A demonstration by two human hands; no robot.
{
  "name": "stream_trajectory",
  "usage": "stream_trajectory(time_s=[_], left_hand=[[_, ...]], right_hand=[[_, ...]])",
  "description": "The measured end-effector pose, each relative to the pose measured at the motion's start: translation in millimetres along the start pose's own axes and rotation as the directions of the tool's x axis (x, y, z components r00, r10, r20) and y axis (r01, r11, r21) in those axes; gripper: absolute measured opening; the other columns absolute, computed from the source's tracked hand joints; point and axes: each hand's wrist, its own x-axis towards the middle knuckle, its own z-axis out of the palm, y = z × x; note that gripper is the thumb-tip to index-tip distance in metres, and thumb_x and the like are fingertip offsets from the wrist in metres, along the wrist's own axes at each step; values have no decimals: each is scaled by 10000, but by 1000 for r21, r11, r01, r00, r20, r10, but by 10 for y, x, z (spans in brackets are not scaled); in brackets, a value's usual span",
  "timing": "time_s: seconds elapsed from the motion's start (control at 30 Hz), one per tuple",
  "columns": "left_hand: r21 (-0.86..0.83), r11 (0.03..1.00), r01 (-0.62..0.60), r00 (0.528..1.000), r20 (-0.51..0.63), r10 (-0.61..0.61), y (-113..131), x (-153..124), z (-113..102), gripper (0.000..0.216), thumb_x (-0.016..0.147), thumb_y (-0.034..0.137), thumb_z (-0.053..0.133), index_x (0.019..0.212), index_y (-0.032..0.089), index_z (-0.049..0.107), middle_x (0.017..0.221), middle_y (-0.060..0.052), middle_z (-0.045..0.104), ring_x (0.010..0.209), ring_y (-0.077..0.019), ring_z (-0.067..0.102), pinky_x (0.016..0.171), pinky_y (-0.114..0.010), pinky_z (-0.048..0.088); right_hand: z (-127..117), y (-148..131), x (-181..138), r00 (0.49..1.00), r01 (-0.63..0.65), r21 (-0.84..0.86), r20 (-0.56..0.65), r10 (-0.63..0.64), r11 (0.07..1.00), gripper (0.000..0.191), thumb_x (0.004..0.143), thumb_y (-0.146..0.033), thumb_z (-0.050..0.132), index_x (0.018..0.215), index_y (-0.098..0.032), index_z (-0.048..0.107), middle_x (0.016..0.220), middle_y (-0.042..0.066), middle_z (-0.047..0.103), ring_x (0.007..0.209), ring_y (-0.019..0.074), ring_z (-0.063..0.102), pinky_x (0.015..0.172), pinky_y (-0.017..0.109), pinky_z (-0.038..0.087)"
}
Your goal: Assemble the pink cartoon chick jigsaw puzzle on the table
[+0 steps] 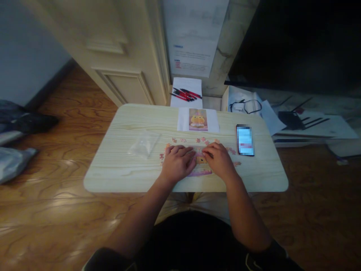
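A partly joined jigsaw puzzle (201, 160) in pink, yellow and purple lies on the table in front of me. My left hand (178, 162) rests palm down over its left side, fingers stretched out and hiding part of it. At the puzzle's upper right, my right hand (219, 158) pinches a small dark puzzle piece (210, 154) between thumb and fingertips. Loose puzzle pieces (203, 139) are scattered in an arc behind and beside both hands. Behind them is a sheet with a printed picture (197, 119) of a yellow figure.
The pale wooden table (113, 165) has rounded corners. A clear plastic bag (144, 144) lies on its left, a phone (245, 140) on its right. Beyond the far edge, several red and black pens (186, 94) rest on white paper. An open box (242, 101) holds a cable.
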Motion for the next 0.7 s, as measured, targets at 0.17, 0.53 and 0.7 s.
stream_trajectory(time_s=[0.17,0.53,0.7], left_hand=[[40,998,-46,999,19,45,10,-1,11,251,953,368,619,1144,313,772,1294,-14,735,1109,-295,629,964,-542,382],[29,998,-55,997,58,53,-14,3,20,324,937,395,616,1217,301,748,1316,-40,724,1118,-330,615,966,-569,393],[34,997,-74,995,65,71,-19,-7,32,328,936,369,608,1227,299,744,1315,-31,727,1130,-326,619,965,-558,402]], right_hand=[[25,-106,-108,998,42,-61,51,-39,997,282,909,-94,628,1060,-259,800,1153,56,727,1116,266,578,1019,449,462],[62,-171,-146,996,22,-87,89,-15,996,378,893,-53,571,1146,-258,764,1185,63,716,1130,268,586,1070,466,435],[81,-155,-170,997,32,-79,77,-26,996,381,916,-73,562,1179,-257,767,1193,78,705,1132,274,577,1027,452,461]])
